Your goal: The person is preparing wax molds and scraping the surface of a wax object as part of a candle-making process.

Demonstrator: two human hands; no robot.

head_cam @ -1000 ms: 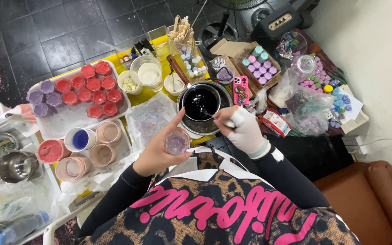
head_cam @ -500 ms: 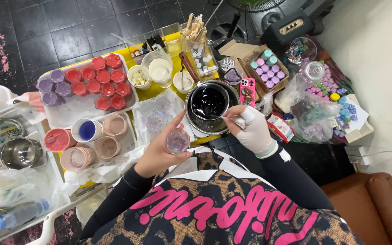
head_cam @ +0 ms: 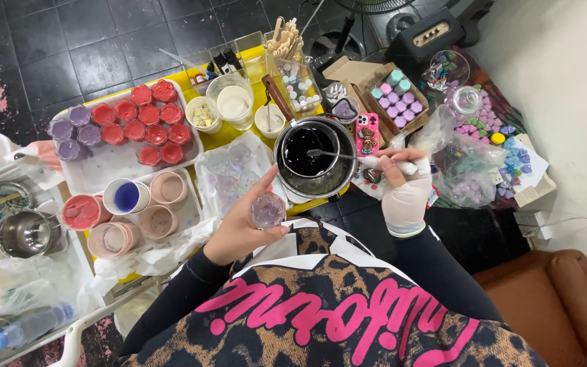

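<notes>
Left hand [head_cam: 239, 228] holds a small clear cup [head_cam: 267, 210] with pale purple contents, above the near edge of the yellow counter [head_cam: 229, 139]. Fingers wrap the cup's left side, thumb under its near rim, forefinger pointing up past it. Right hand [head_cam: 405, 194], in a white glove, pinches the handle of a spoon [head_cam: 338, 155]; fingers closed on it. Spoon bowl sits over dark liquid in the metal pot [head_cam: 314, 163], possibly touching the surface, hard to tell. Tray of red and purple moulds [head_cam: 127, 132] lies well left. Pink phone [head_cam: 366, 134] just beside the pot.
</notes>
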